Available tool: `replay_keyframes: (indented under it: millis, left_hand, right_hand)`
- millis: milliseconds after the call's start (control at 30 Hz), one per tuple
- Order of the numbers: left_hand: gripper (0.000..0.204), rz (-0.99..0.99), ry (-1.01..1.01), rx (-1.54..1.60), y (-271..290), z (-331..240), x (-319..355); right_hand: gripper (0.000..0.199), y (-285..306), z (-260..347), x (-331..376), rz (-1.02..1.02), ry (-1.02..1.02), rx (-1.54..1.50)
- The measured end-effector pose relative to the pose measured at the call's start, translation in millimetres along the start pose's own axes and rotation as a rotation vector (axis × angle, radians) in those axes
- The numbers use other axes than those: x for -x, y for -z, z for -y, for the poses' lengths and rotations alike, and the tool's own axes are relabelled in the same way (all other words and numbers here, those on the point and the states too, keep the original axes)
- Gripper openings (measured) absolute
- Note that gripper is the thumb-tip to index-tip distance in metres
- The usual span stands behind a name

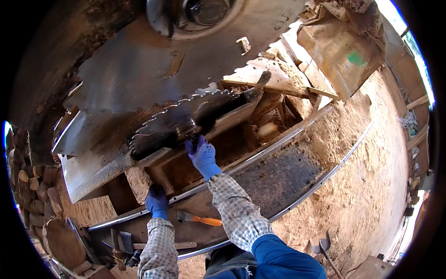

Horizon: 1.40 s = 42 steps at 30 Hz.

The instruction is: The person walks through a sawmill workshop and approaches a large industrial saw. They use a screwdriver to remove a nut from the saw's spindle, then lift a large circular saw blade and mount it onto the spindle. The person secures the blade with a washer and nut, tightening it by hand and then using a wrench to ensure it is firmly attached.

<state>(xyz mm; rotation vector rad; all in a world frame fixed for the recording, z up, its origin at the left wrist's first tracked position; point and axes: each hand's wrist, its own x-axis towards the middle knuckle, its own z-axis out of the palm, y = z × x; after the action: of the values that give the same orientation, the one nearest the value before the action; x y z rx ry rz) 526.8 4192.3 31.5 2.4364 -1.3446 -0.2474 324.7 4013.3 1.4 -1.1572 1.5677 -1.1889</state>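
Observation:
A round saw blade [158, 128] with hooked teeth stands in the machine, its metal hub [187, 129] at the centre. My right hand [203, 157], in a blue-purple glove, reaches to this hub. Its thumb and fingers are closed around a small dark nut-like end there. Lower left, my left hand [157, 203], in a matching glove, rests at the metal rail [188, 193] along the machine's edge, beside a wooden block [138, 184]. Its fingers are dark and in shadow, so their grip is unclear. Above, a much larger toothed saw blade [134, 65] fills the view.
An orange-handled scraper [204, 219] and a hatchet [125, 242] lie on the dark ledge [278, 172] before me. Sawdust [362, 158] covers the right side. A shovel [324, 244] lies lower right, cut logs [42, 190] stand left, and scrap boards [274, 76] lean behind.

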Motion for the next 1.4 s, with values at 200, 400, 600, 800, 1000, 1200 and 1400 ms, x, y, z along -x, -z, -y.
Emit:
replay_keyframes:
  millis: [200, 400, 600, 800, 1000, 1200, 1400]
  left_hand:
    - [0.039, 0.009, 0.019, -0.05, 1, 6, 2]
    - [0.049, 0.069, 0.081, -0.092, -1, 13, 3]
    - [0.048, 0.126, 0.111, -0.069, 6, 10, 4]
    - [0.044, 0.104, 0.096, -0.105, 0, 8, -2]
    - [0.041, 0.128, 0.115, -0.071, 6, 9, 2]
    - [0.042, 0.091, 0.095, -0.104, 3, 2, -1]
    - [0.041, 0.082, 0.13, -0.071, 6, 10, 3]
  right_hand:
    - [0.043, -10, 6, -3, 0.121, -0.443, -1.235]
    - [0.053, -2, 8, 13, 0.009, 0.039, 0.159]
    - [0.059, 5, 22, 14, 0.641, -0.981, -1.565]
    - [0.044, 8, 17, 2, 0.035, -0.145, -0.35]
    - [0.045, 2, 10, 3, 0.636, -0.983, -1.534]
    - [0.024, -2, 6, 7, 0.04, -0.186, -0.549]
    - [0.026, 6, 13, 9, 0.747, -0.796, -1.621]
